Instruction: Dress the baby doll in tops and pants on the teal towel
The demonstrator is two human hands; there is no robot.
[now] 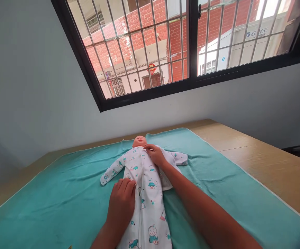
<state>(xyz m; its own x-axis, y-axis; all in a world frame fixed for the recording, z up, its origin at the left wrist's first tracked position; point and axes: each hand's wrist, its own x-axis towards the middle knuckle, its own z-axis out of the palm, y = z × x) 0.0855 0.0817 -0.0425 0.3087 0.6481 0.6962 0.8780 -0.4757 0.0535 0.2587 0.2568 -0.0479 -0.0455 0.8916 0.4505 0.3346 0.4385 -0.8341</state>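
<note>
Left hand (122, 197), fingers curled, touches the suited doll (147, 199) at lower centre; right hand (155, 154), fingers bunched, meets its collar (138, 148) mid-frame — whether either grips, I cannot tell. Teal sheet (69, 186) lies beneath, wooden table (245, 141) at right, barred window (192, 45) above.

The baby doll's head (139, 140) is smooth, plastic-looking, with a slight sheen. The printed sleepsuit (146, 211) is thin, soft-looking cloth — matt and lightly creased. Beneath it, the blanket (69, 193) is matt fabric, rumpled in shallow folds. The tabletop (245, 147) looks like wood or wood-grain laminate, smooth and faintly glossy. The interior wall (22, 86) has a smooth, matt painted finish; the window frame (150, 92) looks like satin metal — the security bars (155, 38) shinier metal, the brickwork (177, 41) rough.
</note>
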